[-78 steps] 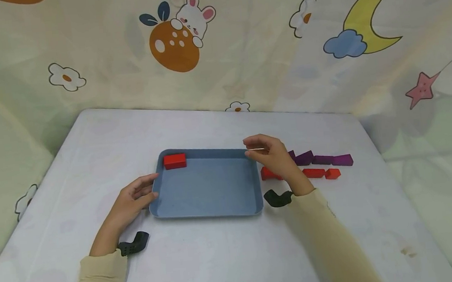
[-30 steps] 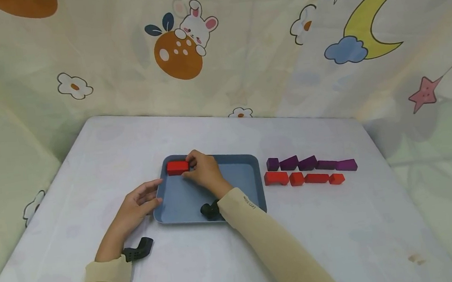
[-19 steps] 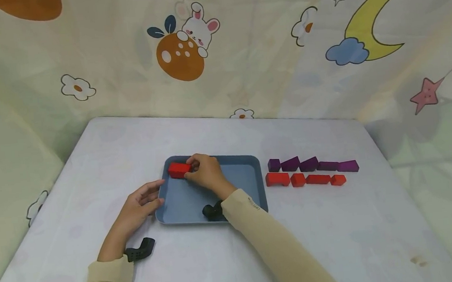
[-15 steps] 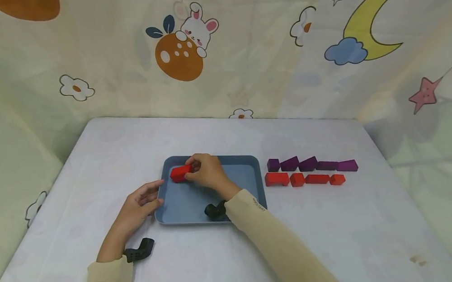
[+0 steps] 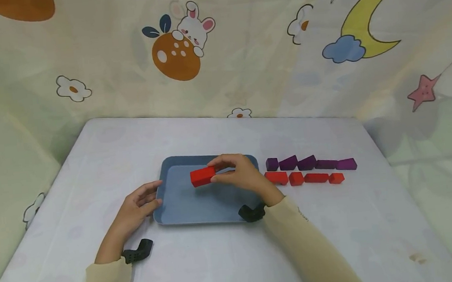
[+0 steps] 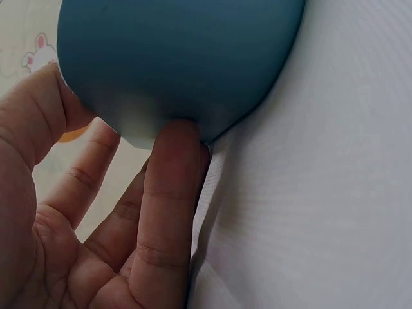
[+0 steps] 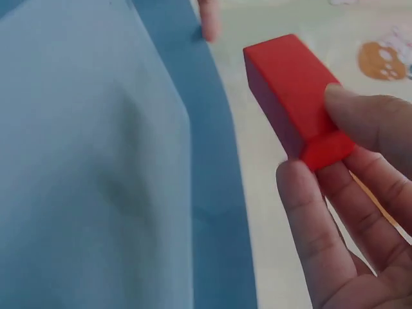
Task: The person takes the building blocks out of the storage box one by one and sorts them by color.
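Note:
My right hand (image 5: 239,173) pinches a red rectangular block (image 5: 202,177) between thumb and fingers, raised over the blue-grey tray (image 5: 201,223). In the right wrist view the thumb lies on one face of the block (image 7: 290,80) and fingertips touch its near end; one long side is in shade. My left hand (image 5: 136,208) rests at the tray's left edge. Seen from the left wrist, its fairly straight fingers (image 6: 168,206) touch the outer wall of the tray (image 6: 187,58). The bare tray floor shows beneath the held block.
Right of the tray lie two rows of blocks on the white table (image 5: 205,270). Purple blocks (image 5: 306,163) form the back row and red ones (image 5: 316,177) the front. A patterned cloth (image 5: 253,43) hangs behind the table.
My right hand came left from the tray's right side, took hold of the red block in the far-left corner, then lifted it and carried it rightward. The left hand stays put.

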A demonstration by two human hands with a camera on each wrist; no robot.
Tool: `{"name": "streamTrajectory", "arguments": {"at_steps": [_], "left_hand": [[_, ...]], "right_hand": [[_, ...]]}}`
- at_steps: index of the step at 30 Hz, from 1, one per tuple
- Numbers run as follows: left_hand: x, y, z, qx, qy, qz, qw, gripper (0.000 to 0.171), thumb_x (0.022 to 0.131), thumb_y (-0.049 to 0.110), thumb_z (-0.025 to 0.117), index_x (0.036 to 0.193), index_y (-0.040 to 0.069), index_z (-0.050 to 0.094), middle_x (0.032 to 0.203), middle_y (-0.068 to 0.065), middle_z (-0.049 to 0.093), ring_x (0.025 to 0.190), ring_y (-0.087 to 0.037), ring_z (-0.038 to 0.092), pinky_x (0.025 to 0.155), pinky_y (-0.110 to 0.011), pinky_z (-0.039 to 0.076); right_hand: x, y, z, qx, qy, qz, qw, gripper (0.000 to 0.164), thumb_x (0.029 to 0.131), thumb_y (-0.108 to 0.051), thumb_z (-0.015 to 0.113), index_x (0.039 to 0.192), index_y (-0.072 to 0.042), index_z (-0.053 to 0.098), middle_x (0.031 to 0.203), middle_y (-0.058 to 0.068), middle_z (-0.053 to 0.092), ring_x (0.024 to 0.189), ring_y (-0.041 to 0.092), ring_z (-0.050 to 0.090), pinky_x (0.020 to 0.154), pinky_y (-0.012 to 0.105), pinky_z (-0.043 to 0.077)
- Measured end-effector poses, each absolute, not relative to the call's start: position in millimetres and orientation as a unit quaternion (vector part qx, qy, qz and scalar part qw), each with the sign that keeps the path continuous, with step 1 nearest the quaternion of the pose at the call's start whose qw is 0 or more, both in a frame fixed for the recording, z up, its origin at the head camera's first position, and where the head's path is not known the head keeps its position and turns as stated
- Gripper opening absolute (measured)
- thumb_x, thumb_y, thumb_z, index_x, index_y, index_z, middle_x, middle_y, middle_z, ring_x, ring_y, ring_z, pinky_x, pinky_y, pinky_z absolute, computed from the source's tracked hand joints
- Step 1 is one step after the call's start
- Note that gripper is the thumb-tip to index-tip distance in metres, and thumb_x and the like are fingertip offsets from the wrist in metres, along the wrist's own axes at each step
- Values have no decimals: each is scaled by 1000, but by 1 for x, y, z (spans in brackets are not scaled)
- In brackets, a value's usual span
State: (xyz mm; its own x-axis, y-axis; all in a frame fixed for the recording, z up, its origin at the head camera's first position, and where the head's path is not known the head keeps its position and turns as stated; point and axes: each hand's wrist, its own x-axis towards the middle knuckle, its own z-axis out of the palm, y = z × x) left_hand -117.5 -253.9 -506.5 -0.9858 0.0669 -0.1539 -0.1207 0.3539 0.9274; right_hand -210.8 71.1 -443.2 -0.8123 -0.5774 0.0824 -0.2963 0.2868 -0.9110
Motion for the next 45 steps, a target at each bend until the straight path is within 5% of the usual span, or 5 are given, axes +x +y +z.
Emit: {"name": "streamTrajectory", "arguments": {"at_steps": [16, 26, 35, 39, 45], "left_hand": [[-110, -254, -511, -19, 816, 571, 88, 62, 106, 23, 72, 162, 6, 48, 163, -27, 46, 146, -48, 48, 87, -22, 55], [-114, -249, -511, -16, 825, 559, 79, 62, 107, 23, 72, 161, 5, 49, 162, -26, 48, 144, -46, 50, 86, -21, 56], [-115, -248, -509, -18, 828, 555, 78, 61, 107, 23, 71, 161, 4, 49, 162, -25, 48, 130, -12, 58, 85, -22, 57], [-114, -248, -508, -13, 826, 558, 75, 60, 107, 22, 71, 160, 4, 49, 162, -25, 48, 114, 14, 52, 86, -21, 56], [-115, -248, -508, -11, 829, 554, 78, 60, 107, 22, 70, 160, 3, 49, 162, -25, 48, 119, 7, 52, 86, -20, 55]], "right_hand": [[-185, 193, -439, -210, 838, -503, 11, 46, 97, 4, 77, 142, 3, 67, 135, 23, 70, 116, 38, 68, 91, 22, 56], [-174, 284, -436, -174, 855, -480, -85, 38, 98, 12, 70, 136, 9, 68, 128, 32, 69, 109, -8, 62, 91, 11, 51], [-172, 353, -450, -118, 879, -444, -126, 41, 97, 13, 71, 138, 10, 66, 122, -23, 65, 109, -14, 59, 92, 6, 48], [-173, 375, -455, -84, 900, -411, -122, 40, 100, 9, 69, 140, 9, 64, 125, -1, 71, 106, -18, 55, 90, 5, 46], [-173, 399, -460, -31, 919, -381, -93, 41, 105, 5, 64, 146, 8, 60, 140, 35, 62, 113, 5, 62, 88, 3, 44]]}}
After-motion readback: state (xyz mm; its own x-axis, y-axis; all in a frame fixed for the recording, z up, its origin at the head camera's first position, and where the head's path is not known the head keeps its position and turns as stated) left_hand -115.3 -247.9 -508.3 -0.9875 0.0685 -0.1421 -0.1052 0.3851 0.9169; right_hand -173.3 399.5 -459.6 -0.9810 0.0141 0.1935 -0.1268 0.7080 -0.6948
